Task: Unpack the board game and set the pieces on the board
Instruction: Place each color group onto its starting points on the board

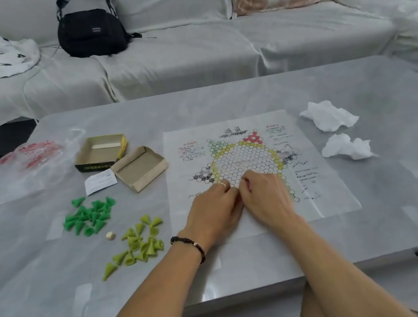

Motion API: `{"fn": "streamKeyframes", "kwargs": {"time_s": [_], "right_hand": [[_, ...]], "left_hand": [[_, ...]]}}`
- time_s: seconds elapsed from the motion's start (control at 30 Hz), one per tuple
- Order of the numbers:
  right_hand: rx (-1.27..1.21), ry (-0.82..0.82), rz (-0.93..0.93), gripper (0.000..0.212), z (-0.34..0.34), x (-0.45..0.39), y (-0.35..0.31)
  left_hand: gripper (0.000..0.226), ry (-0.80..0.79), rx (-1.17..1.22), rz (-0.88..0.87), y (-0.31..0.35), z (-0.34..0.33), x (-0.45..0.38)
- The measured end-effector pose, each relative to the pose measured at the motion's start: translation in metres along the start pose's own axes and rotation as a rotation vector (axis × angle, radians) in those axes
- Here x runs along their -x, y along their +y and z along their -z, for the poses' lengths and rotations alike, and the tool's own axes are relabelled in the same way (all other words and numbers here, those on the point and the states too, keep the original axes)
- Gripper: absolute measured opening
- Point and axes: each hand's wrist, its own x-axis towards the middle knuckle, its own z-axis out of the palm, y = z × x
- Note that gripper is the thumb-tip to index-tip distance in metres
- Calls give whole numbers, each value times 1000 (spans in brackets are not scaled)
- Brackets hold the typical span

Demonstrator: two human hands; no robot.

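A: Starting at the left, where do the pieces lie from the person's hands?

B: All to the left of them. A pile of dark green cones [90, 215] sits on the table [221, 102], and nearer the person a pile of light green cones [140, 243], with a small pale die [110, 236] between the two piles. Most cones lie tipped on their sides, their points facing every which way, so there is no common long axis. Further back are a plastic bag with red pieces [32, 165] and two open box halves [121, 160].

A: And which hand is nearer?

B: The left hand [214, 209]. Its wrist sits just right of the light green pile, so that pile looks like the natural next reach, sideways to the left.

A: What are the hands doing?

B: Both rest on the near half of the paper board [252, 168], knuckles almost touching. The left hand's fingers are curled down against the sheet; the right hand [265, 196] is curled the same way. Whether either pinches a piece or only presses the paper flat cannot be told, since the fingertips are hidden.

A: Anything already on the board?

B: Red shows at the top star point [253, 138], too small to say whether pieces or print.
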Motion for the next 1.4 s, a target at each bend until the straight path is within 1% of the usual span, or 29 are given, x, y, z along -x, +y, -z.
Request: {"fn": "streamKeyframes", "kwargs": {"time_s": [0.07, 0.17, 0.23, 0.33, 0.4, 0.47, 0.57, 0.67, 0.73, 0.8, 0.83, 0.9, 0.93, 0.97, 1.03, 1.1, 1.17, 1.2, 1.27, 1.33, 1.4], "right_hand": [[10, -10, -17, 27, -3, 0, -1], [3, -19, -12, 31, -3, 1, -3], [-42, -57, 7, 35, 0, 0, -4], [-94, -112, 55, 36, 3, 2, -4], [-121, -141, 79, 36, 4, 3, -3], [-176, -171, 53, 37, 5, 3, -3], [-181, -197, 31, 46, 8, 3, -5], [-261, -203, -40, 49, 15, 3, -3], [-287, -164, -80, 48, 17, 4, 1], [-246, -73, -76, 45, 14, 9, 6], [-235, -33, -65, 42, 11, 13, 6], [-233, 6, -36, 30, 5, 19, 1], [-199, 20, -18, 27, 1, 21, 0], [-158, 23, 0, 29, -3, 22, -2], [-148, -10, 27, 36, -6, 20, -1], [-196, -62, 19, 39, -5, 16, 0], [-233, -85, 4, 40, -3, 14, 3], [-248, -73, -5, 39, -2, 15, 4], [-269, -30, -28, 36, 0, 17, 9], [-264, -27, -31, 38, 0, 21, 16], [-248, -68, -2, 44, 3, 21, 20]], "left_hand": [[30, -6, 42, 25, -2, 2, 4], [56, 5, 136, 82, -6, 8, 13], [68, 2, 122, 97, -10, 13, 21], [75, 13, 40, 144, -18, 17, 31], [76, -37, -13, 179, -20, 18, 33], [69, -70, -33, 176, -21, 17, 30], [57, -111, 46, 125, -19, 17, 21], [56, -129, 99, 100, -19, 16, 17], [64, -57, 98, 77, -20, 15, 21], [77, 17, 98, 67, -20, 16, 26], [84, 13, 110, 67, -20, 15, 28], [98, -57, 111, 39, -19, 14, 28], [104, -98, 96, 16, -18, 13, 25], [108, -131, 87, -2, -18, 12, 22], [110, -178, 91, -20, -17, 9, 13], [108, -183, 95, -33, -16, 10, 6], [93, -141, 118, -78, -15, 10, 2], [86, -124, 127, -100, -15, 9, 2], [79, -113, 156, -103, -14, 6, 5], [81, -78, 213, -51, -18, 5, 11], [91, -63, 241, 12, -27, 8, 19]]}}
